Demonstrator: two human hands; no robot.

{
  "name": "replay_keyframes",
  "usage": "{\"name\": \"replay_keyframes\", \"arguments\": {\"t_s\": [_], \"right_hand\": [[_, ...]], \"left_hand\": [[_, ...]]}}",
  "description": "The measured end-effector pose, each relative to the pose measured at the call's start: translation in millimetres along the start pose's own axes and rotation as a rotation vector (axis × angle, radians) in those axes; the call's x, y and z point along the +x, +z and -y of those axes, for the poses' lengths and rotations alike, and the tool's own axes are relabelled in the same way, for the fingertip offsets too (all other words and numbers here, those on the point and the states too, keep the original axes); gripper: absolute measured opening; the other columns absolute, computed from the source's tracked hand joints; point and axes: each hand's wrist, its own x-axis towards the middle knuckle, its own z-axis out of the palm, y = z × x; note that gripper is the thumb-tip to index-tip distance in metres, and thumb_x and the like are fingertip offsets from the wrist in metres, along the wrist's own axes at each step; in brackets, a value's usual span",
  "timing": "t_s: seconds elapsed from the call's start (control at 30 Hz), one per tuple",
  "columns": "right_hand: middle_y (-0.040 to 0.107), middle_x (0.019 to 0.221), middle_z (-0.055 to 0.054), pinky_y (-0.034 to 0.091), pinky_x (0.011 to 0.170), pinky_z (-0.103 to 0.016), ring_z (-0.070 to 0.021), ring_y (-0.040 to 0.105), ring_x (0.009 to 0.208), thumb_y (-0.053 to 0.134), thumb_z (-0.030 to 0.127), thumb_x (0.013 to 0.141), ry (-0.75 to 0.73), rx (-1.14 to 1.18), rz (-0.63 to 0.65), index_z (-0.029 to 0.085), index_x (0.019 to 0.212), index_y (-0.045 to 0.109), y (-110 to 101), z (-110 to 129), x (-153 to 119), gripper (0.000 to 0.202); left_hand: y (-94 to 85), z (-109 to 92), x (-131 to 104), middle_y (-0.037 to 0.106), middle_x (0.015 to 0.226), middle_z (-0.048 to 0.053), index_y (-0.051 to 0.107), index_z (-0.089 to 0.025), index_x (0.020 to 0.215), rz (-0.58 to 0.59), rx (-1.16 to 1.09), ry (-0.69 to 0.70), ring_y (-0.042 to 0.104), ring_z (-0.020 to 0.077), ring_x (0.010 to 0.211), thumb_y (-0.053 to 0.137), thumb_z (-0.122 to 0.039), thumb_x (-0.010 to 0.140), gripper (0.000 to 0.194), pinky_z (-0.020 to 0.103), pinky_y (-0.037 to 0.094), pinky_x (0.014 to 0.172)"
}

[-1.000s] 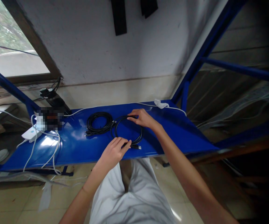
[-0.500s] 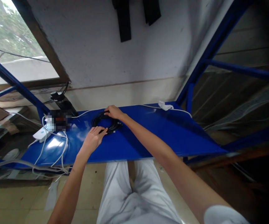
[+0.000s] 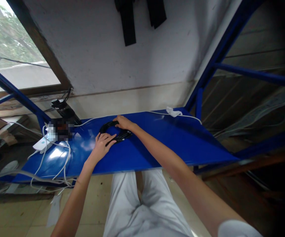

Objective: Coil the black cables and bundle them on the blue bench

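Blue metal table (image 3: 167, 141) up against a pale wall (image 3: 95, 49), window (image 3: 16, 49) far left. L hand (image 3: 102, 145) has thumb + fingers closed on the near-left side of a black cable coil (image 3: 106, 126), R hand (image 3: 123, 122) is gripping the far side. Coil's on the table, left of center. Progress-wise, IMO the loops are mostly gathered into one ring, but the cable ends (image 3: 129, 132) poke out on the right, not tucked, & no tie that I can see. Can't tell if it's one cable or several tbh.

White power strip (image 3: 42, 144) + messy white cords (image 3: 67, 161) crowd the left, so not much room there. Near edge is pretty close, FYI. Most open space is to the right, w/ crumpled white plastic (image 3: 174, 112) & a white cable (image 3: 192, 117) along the far edge.
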Motion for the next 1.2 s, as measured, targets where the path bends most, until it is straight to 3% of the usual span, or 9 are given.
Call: {"name": "replay_keyframes", "arguments": {"t_s": [0.17, 0.47, 0.57, 0.67, 0.73, 0.8, 0.93, 1.07, 1.2], "right_hand": [[0.075, 0.132, -0.021, 0.049, 0.11, -0.043, -0.0343, 0.069, 0.123, 0.08, 0.018, 0.093, 0.046, -0.056, -0.022, 0.012, 0.134, 0.078, -27, -34, -45, 0.042], [0.078, 0.123, -0.015, 0.054, 0.105, -0.044, -0.033, 0.072, 0.112, 0.079, 0.022, 0.091, 0.067, -0.03, -0.114, 0.021, 0.133, 0.081, -82, -104, -145, 0.042], [0.079, 0.121, -0.012, 0.056, 0.104, -0.047, -0.0335, 0.073, 0.11, 0.081, 0.03, 0.091, 0.096, 0.057, -0.186, 0.025, 0.131, 0.082, -84, -117, -163, 0.041], [0.079, 0.122, -0.011, 0.058, 0.102, -0.047, -0.0319, 0.074, 0.109, 0.084, 0.042, 0.089, 0.179, 0.188, -0.268, 0.026, 0.129, 0.083, -79, -118, -171, 0.043], [0.079, 0.124, -0.01, 0.06, 0.1, -0.046, -0.0313, 0.074, 0.111, 0.086, 0.051, 0.088, 0.247, 0.285, -0.315, 0.026, 0.132, 0.081, -75, -115, -173, 0.051], [0.079, 0.126, -0.01, 0.06, 0.1, -0.046, -0.0307, 0.074, 0.111, 0.084, 0.059, 0.089, 0.303, 0.367, -0.365, 0.026, 0.135, 0.078, -72, -112, -174, 0.057], [0.08, 0.124, -0.011, 0.059, 0.102, -0.047, -0.0302, 0.075, 0.109, 0.073, 0.07, 0.095, 0.348, 0.431, -0.512, 0.023, 0.123, 0.081, -67, -112, -173, 0.056], [0.082, 0.107, -0.01, 0.059, 0.093, -0.044, -0.0285, 0.074, 0.098, 0.065, 0.079, 0.094, 0.343, 0.434, -0.594, 0.022, 0.11, 0.08, -65, -118, -170, 0.062], [0.08, 0.099, -0.008, 0.057, 0.084, -0.04, -0.025, 0.071, 0.089, 0.065, 0.081, 0.093, 0.344, 0.438, -0.601, 0.022, 0.104, 0.078, -64, -120, -170, 0.062]], "left_hand": [[19.0, -31, 22, 0.076, 0.125, 0.007, 0.069, -0.031, 0.145, 0.048, -0.07, 0.077, 0.062, 0.0233, 0.132, 0.06, -0.043, 0.11, 0.039, 0.057, 0.02, 0.131], [58.5, -110, 79, 0.077, 0.123, 0.007, 0.075, -0.032, 0.139, 0.184, -0.185, 0.162, 0.061, 0.0266, 0.127, 0.066, -0.056, 0.105, 0.043, 0.056, 0.022, 0.126], [65.5, -120, 89, 0.077, 0.124, 0.007, 0.074, -0.033, 0.141, 0.233, -0.217, 0.196, 0.061, 0.0281, 0.128, 0.069, -0.06, 0.102, 0.048, 0.056, 0.024, 0.124], [63.7, -116, 93, 0.075, 0.13, 0.008, 0.069, -0.034, 0.148, 0.246, -0.272, 0.254, 0.06, 0.0297, 0.133, 0.076, -0.063, 0.096, 0.06, 0.056, 0.026, 0.125], [54.9, -102, 95, 0.072, 0.138, 0.009, 0.066, -0.034, 0.151, 0.197, -0.318, 0.28, 0.058, 0.0299, 0.138, 0.08, -0.062, 0.093, 0.066, 0.052, 0.031, 0.124], [40.1, -77, 97, 0.071, 0.142, 0.009, 0.069, -0.032, 0.147, 0.065, -0.34, 0.234, 0.06, 0.0284, 0.137, 0.077, -0.057, 0.097, 0.057, 0.048, 0.038, 0.119], [1.5, 3, 95, 0.079, 0.124, 0.009, 0.076, -0.024, 0.126, -0.225, -0.246, -0.027, 0.071, 0.0259, 0.12, 0.061, -0.049, 0.107, 0.035, 0.044, 0.046, 0.113], [-32.2, 81, 67, 0.079, 0.119, 0.012, 0.073, -0.019, 0.124, -0.274, 0.005, -0.285, 0.07, 0.0286, 0.117, 0.055, -0.045, 0.106, 0.036, 0.045, 0.046, 0.113], [-54.8, 121, 26, 0.071, 0.131, 0.016, 0.068, -0.017, 0.126, -0.356, 0.288, -0.433, 0.055, 0.0381, 0.137, 0.055, -0.039, 0.103, 0.035, 0.059, 0.03, 0.122]]}}
